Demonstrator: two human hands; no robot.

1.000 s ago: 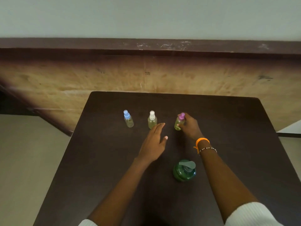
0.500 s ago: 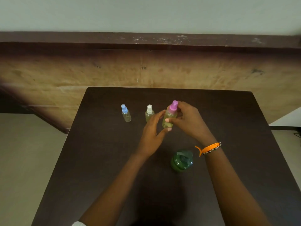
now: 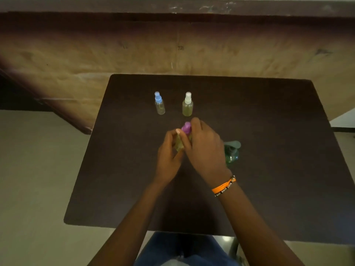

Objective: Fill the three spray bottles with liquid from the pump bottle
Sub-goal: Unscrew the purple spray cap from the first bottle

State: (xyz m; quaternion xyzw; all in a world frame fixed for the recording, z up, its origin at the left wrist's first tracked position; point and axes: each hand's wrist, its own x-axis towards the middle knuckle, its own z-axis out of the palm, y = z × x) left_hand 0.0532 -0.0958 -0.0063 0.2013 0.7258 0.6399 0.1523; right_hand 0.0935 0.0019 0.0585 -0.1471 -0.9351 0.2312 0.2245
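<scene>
Both hands meet at the middle of the dark bench point(image 3: 269, 116). The left hand point(image 3: 168, 150) grips the body of the purple-capped bottle point(image 3: 186, 129), and the right hand point(image 3: 203, 148) curls round its cap. At twelve o'clock from them stand the blue-capped bottle point(image 3: 159, 103) and white-capped bottle point(image 3: 187, 104). The green pump bottle point(image 3: 231, 152) sits at three o'clock, just beside the right hand.

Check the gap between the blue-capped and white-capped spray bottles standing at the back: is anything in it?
Nothing. In the head view, only bare dark table shows between the blue-capped bottle and the white-capped bottle; they stand apart, both upright.
</scene>
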